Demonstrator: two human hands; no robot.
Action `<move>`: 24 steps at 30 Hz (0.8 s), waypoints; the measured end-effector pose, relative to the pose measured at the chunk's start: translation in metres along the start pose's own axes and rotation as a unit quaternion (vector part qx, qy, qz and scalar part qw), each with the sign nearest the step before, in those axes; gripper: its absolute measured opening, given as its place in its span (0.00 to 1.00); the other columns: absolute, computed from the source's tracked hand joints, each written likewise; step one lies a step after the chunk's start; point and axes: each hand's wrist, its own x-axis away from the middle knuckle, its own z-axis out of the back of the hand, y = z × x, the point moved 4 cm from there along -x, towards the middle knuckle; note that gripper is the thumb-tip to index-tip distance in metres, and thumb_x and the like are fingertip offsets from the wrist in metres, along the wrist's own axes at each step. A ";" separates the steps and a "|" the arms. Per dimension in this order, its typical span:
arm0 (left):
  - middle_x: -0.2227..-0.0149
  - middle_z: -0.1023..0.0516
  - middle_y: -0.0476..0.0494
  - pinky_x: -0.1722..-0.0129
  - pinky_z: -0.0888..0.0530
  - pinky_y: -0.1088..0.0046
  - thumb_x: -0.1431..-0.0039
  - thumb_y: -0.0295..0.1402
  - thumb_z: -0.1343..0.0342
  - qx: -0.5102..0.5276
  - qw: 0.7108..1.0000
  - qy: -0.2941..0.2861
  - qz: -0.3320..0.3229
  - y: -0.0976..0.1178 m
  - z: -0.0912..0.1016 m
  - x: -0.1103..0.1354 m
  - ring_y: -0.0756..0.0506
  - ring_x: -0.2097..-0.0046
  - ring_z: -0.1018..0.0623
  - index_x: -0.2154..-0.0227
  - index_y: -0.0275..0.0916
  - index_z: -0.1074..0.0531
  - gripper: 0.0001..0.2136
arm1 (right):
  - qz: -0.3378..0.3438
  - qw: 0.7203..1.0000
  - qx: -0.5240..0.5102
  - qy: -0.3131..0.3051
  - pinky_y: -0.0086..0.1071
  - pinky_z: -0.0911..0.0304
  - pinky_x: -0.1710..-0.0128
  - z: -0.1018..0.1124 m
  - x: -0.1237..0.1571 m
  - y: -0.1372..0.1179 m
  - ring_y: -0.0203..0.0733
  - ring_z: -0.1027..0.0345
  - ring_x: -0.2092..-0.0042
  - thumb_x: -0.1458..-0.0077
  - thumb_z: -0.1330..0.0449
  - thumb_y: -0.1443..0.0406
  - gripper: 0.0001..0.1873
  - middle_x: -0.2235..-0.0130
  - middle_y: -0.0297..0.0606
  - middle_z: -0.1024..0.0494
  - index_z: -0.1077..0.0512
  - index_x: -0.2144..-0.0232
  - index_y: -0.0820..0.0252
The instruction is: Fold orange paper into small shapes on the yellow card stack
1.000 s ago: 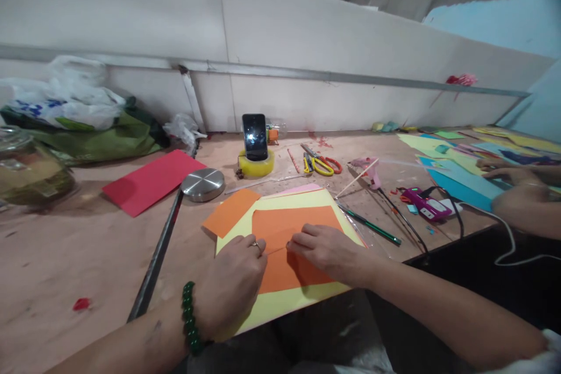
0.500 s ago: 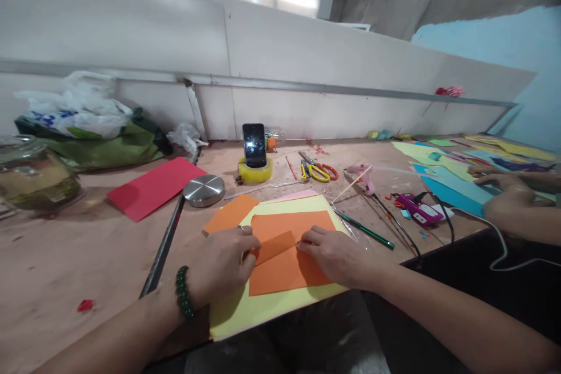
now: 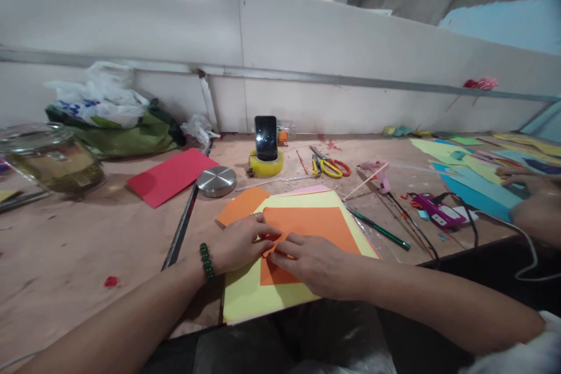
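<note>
Now left hand [image 3: 239, 243] pinches orange paper [image 3: 315, 225] corner; right hand [image 3: 318, 264] flat, pressing; long axis left-right.

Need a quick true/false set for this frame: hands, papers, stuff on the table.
1. The left hand and the right hand both rest on the orange paper. True.
2. The orange paper lies on a blue sheet. False: it lies on a yellow sheet.
3. The phone stands upright in a tape roll. True.
4. The right hand holds the scissors. False: they lie untouched on the table, beyond the sheets.
5. A green bead bracelet is on the left wrist. True.
</note>
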 end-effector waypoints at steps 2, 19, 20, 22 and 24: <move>0.63 0.26 0.45 0.60 0.29 0.70 0.42 0.33 0.47 0.001 1.000 -0.005 -0.004 0.000 0.000 -0.001 0.46 0.62 0.24 0.59 0.42 0.22 0.12 | 0.013 1.000 -0.011 -0.001 0.36 0.33 0.61 -0.001 -0.004 0.001 0.47 0.36 0.53 0.48 0.46 0.77 0.21 0.54 0.46 0.26 0.32 0.50 0.66; 0.66 0.27 0.47 0.67 0.32 0.70 0.57 0.37 0.39 -0.016 0.997 -0.018 0.070 0.013 0.008 0.007 0.43 0.64 0.27 0.63 0.39 0.29 0.16 | -0.156 0.945 -0.129 0.256 0.34 0.30 0.64 -0.024 0.005 0.031 0.44 0.30 0.58 0.44 0.39 0.67 0.13 0.54 0.46 0.27 0.32 0.55 0.60; 0.65 0.27 0.46 0.67 0.32 0.69 0.57 0.37 0.39 -0.024 0.997 -0.016 0.068 0.013 0.007 0.008 0.43 0.64 0.27 0.65 0.39 0.30 0.14 | -0.156 0.948 -0.107 0.254 0.37 0.30 0.62 -0.023 0.004 0.031 0.46 0.31 0.57 0.45 0.39 0.67 0.14 0.54 0.46 0.27 0.31 0.55 0.60; 0.66 0.28 0.46 0.68 0.32 0.69 0.56 0.37 0.39 -0.021 0.997 -0.016 0.072 0.013 0.005 0.008 0.44 0.65 0.27 0.68 0.39 0.31 0.13 | -0.152 0.952 -0.084 0.252 0.42 0.33 0.56 -0.022 0.003 0.031 0.48 0.33 0.54 0.46 0.37 0.66 0.16 0.53 0.47 0.26 0.31 0.54 0.61; 0.67 0.29 0.49 0.69 0.33 0.70 0.56 0.35 0.39 0.004 0.997 -0.020 0.079 0.011 0.003 0.008 0.45 0.66 0.28 0.66 0.39 0.33 0.14 | -0.152 0.953 -0.087 0.247 0.44 0.35 0.54 -0.022 0.002 0.032 0.49 0.35 0.54 0.47 0.35 0.64 0.19 0.53 0.47 0.26 0.31 0.54 0.61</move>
